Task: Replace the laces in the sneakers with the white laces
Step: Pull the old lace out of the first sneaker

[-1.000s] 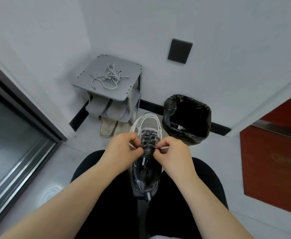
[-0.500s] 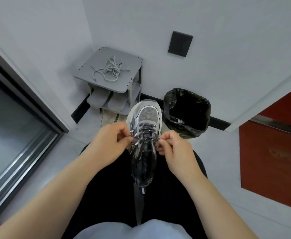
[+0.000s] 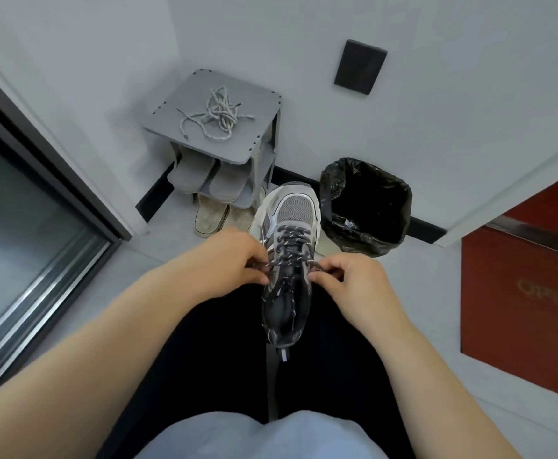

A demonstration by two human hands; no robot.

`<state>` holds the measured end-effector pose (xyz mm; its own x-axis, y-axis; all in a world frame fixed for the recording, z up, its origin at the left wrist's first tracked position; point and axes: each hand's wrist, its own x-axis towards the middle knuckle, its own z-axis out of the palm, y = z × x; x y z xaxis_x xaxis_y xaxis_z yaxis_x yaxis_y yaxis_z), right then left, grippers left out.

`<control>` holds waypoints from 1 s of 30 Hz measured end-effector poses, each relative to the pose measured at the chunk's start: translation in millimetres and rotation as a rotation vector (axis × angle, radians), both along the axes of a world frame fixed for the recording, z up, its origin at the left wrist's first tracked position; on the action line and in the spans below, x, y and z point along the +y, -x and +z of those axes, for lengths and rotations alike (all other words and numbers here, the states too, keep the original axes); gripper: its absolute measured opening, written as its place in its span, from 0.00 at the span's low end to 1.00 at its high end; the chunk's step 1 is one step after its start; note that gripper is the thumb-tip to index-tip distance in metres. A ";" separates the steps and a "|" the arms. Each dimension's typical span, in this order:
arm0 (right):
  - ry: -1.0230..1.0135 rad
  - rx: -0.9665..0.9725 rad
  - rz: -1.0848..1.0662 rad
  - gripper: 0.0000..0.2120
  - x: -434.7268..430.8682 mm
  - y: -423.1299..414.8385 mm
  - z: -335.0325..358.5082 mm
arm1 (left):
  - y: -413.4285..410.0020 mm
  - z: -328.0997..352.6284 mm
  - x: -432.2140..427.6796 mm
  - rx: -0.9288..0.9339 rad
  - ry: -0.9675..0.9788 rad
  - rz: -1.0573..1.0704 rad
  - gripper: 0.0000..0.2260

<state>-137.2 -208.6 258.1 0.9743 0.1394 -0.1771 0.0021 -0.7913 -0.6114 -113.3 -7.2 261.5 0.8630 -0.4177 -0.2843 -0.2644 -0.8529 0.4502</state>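
White laces (image 3: 216, 117): loose tangle on the grey rack top (image 3: 261, 101), upper left of centre, apparently set aside for later threading.

Left hand (image 3: 234, 260): centre, fingers curled, pinching one end of the dark lace (image 3: 292, 241) at the sneaker's left eyelets.

Sneaker (image 3: 289, 273): centre of frame, lodged between the person's thighs, probably for steadiness. Its long axis runs up the frame, toe toward the top edge and heel toward the wearer.

Right hand (image 3: 353, 279): right of centre, pinching the other lace end; the pair likely draws the lace out.

Black-lined bin (image 3: 367, 207): right of the toe.

The lace (image 3: 292, 244) ends hide within the hands (image 3: 234, 260) (image 3: 353, 283); red panel (image 3: 519, 326) lettering blurred.
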 end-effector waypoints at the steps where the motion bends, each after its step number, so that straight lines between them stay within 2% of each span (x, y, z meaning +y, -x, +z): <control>1: 0.045 -0.042 -0.006 0.05 -5.0 -2.1 3.6 | -2.6 3.2 2.1 0.001 -0.068 -0.029 0.07; 4: 0.125 -0.193 -0.076 0.03 -25.8 -9.3 19.8 | -13.3 21.6 26.3 -0.027 -0.126 0.044 0.01; 5: 0.119 -0.218 -0.072 0.03 -30.0 -9.7 21.8 | -15.7 28.4 34.7 -0.024 -0.084 0.097 0.04; 8: -0.064 -0.114 -0.044 0.05 -23.8 -6.8 16.4 | -11.1 34.6 34.3 0.083 0.187 0.255 0.08; 10: -0.211 0.037 -0.039 0.10 -11.0 -3.0 6.1 | -2.4 28.0 14.6 0.235 0.482 0.376 0.10; 11: -0.209 0.047 -0.017 0.12 -6.0 -1.8 -0.8 | 1.4 24.6 4.3 0.333 0.650 0.452 0.10; 13: -0.176 -0.014 -0.012 0.09 -0.4 -2.6 -9.0 | 4.6 21.2 -10.2 0.452 0.878 0.559 0.10; 14: -0.172 -0.040 -0.025 0.07 -1.5 -3.9 -7.5 | 3.6 19.6 -12.0 0.462 0.940 0.600 0.10; 16: -0.132 -0.118 -0.075 0.09 -12.4 -8.2 1.8 | -0.2 18.2 -7.6 0.413 1.004 0.691 0.10; 17: -0.126 -0.173 -0.128 0.09 -20.9 -11.7 8.9 | -2.4 16.7 -1.6 0.326 0.945 0.719 0.10; 19: -0.167 -0.260 -0.211 0.10 -35.9 -16.2 22.4 | -5.8 14.0 12.9 0.080 0.671 0.708 0.08; 21: -0.192 -0.259 -0.196 0.12 -36.9 -14.9 25.4 | -8.0 13.4 21.1 -0.084 0.506 0.641 0.04; 22: -0.190 -0.215 -0.163 0.14 -32.5 -14.1 22.1 | -8.7 12.8 22.6 -0.086 0.490 0.594 0.02; 25: -0.127 0.006 -0.063 0.21 -12.6 -8.1 6.0 | -6.9 9.8 16.2 0.012 0.387 0.389 0.09; 28: -0.092 0.060 0.042 0.12 -6.6 -5.7 -4.8 | -2.6 3.0 6.1 0.067 0.166 0.307 0.09; 30: -0.006 0.050 0.087 0.05 -7.5 -7.1 -2.7 | -1.7 1.3 2.9 -0.044 0.046 0.359 0.08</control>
<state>-130.1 -216.2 255.4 0.9484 0.2243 -0.2241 0.0400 -0.7857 -0.6174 -111.6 -4.3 262.7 0.9680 -0.0977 -0.2313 0.0277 -0.8740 0.4852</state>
